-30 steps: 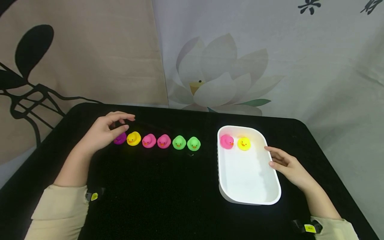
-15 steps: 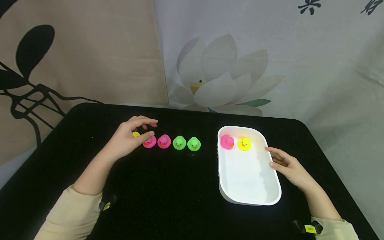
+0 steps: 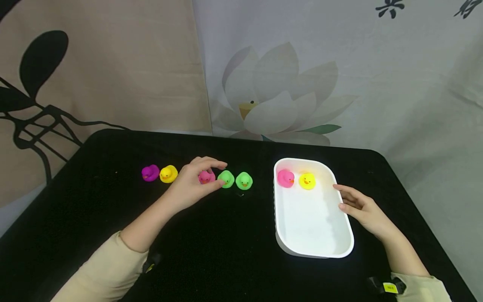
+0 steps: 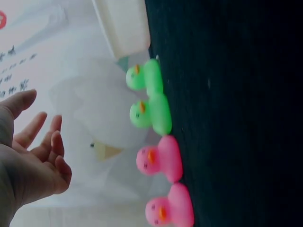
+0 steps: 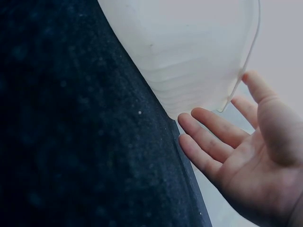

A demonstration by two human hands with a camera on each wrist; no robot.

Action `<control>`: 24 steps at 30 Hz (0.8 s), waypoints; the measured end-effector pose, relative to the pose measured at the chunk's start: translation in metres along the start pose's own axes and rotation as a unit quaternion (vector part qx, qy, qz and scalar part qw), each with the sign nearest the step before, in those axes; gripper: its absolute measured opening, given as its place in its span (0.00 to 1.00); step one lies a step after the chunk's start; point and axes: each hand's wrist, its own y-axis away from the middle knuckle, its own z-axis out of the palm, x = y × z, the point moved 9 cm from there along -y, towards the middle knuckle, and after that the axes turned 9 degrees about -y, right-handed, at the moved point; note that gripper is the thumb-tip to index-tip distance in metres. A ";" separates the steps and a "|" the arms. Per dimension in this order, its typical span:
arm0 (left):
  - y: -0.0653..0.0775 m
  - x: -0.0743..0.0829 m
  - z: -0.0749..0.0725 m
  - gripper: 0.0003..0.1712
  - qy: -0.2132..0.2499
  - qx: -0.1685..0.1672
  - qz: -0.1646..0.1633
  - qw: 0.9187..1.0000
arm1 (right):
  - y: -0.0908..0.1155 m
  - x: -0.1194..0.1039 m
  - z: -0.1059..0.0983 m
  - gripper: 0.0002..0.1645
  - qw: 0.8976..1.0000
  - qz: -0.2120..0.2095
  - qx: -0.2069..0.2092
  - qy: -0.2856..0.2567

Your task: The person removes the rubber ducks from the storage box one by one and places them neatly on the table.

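My left hand hovers over a row of rubber ducks, holding nothing, fingers and thumb spread apart. In the left wrist view this hand stays above the ducks' heads. The row runs from a purple duck and a yellow duck to a pink duck and two green ducks, one close to my thumb, the other at the right end. Another pink duck is hidden behind the hand in the head view. My right hand touches the white tray's right side with extended fingers.
Inside the tray, near its far end, sit a pink duck and a yellow duck. A black cloth covers the table. Behind it hangs a printed curtain with a lotus.
My left hand has travelled rightward along the row, from above the purple duck to beside the first green one, uncovering the purple and yellow ducks. The right hand, tray and ducks have stayed put.
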 end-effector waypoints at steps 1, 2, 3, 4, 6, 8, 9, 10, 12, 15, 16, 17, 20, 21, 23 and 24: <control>-0.002 0.001 0.004 0.23 -0.002 -0.002 0.001 1.000 | 0.000 0.001 0.000 0.30 1.000 0.001 0.001 0.001; -0.003 0.003 0.008 0.23 -0.001 -0.004 0.002 1.000 | 0.000 0.001 -0.001 0.30 1.000 0.001 0.000 0.002; -0.005 0.004 0.011 0.24 -0.002 -0.005 0.005 1.000 | 0.000 0.001 0.000 0.30 1.000 0.000 0.000 0.000; -0.006 0.006 0.015 0.24 -0.001 -0.006 0.008 1.000 | 0.000 0.000 0.000 0.29 1.000 -0.001 -0.001 -0.001; -0.009 0.010 0.022 0.24 0.001 -0.007 0.014 1.000 | 0.000 0.000 0.000 0.29 1.000 -0.001 -0.001 -0.004; -0.013 0.014 0.028 0.24 0.002 -0.009 0.018 1.000 | 0.000 0.000 0.000 0.29 1.000 -0.002 -0.003 -0.006; -0.014 0.016 0.031 0.24 0.002 -0.009 0.019 1.000 | 0.000 0.001 0.000 0.29 1.000 -0.001 -0.003 -0.007; -0.016 0.017 0.034 0.24 0.003 -0.010 0.018 1.000 | 0.000 0.001 0.000 0.29 1.000 -0.001 -0.002 -0.006; -0.021 0.020 0.040 0.24 -0.001 -0.012 0.019 1.000 | 0.000 0.002 0.000 0.29 1.000 0.000 -0.002 -0.005; -0.027 0.023 0.049 0.23 0.001 -0.014 0.021 1.000 | 0.000 0.002 0.000 0.29 1.000 0.001 -0.001 -0.002; -0.029 0.023 0.053 0.23 0.002 -0.016 0.022 1.000 | 0.000 0.002 0.000 0.29 1.000 0.001 0.000 -0.003; -0.031 0.024 0.056 0.22 0.000 -0.018 0.023 1.000 | 0.000 0.002 0.000 0.29 1.000 0.000 0.000 -0.003; -0.037 0.025 0.068 0.22 -0.004 -0.028 0.019 0.999 | 0.000 0.000 0.000 0.29 1.000 -0.001 0.001 -0.006; -0.040 0.025 0.072 0.23 -0.007 -0.031 0.015 0.999 | 0.000 -0.001 0.000 0.29 1.000 -0.002 0.000 -0.006; -0.044 0.025 0.079 0.23 -0.014 -0.036 0.007 0.999 | 0.000 -0.002 0.001 0.30 1.000 -0.001 -0.001 -0.009; -0.046 0.025 0.082 0.23 -0.018 -0.037 0.004 0.999 | 0.000 -0.002 0.001 0.30 1.000 -0.001 -0.001 -0.010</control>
